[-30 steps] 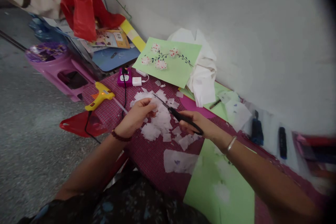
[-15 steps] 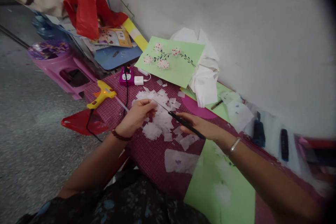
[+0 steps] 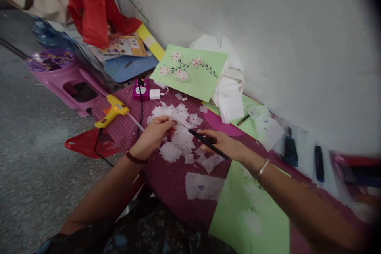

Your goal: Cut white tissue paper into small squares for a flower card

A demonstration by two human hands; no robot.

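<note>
My right hand [image 3: 222,143] is closed around black-handled scissors [image 3: 208,143], seen edge-on, with the thin blades pointing toward my left fingertips. My left hand [image 3: 156,133] is closed in a pinch at the blade tips. Between its thumb and finger is a small piece of white tissue paper [image 3: 176,119], hard to make out against the pile behind it. Below both hands, cut white tissue squares [image 3: 171,151] lie in a loose heap on the red checked tablecloth [image 3: 166,184].
A yellow glue gun [image 3: 114,110] lies left of the heap, near a purple socket block [image 3: 141,89]. Behind stands a green card with blossoms [image 3: 190,85]. A flat tissue sheet [image 3: 204,186] and another green card [image 3: 226,222] lie close to me. A pink stool [image 3: 65,83] is at left.
The view has shifted slightly, so most things sit a little lower and further left. Both hands keep nearly the same pose, blades still at the left fingertips.
</note>
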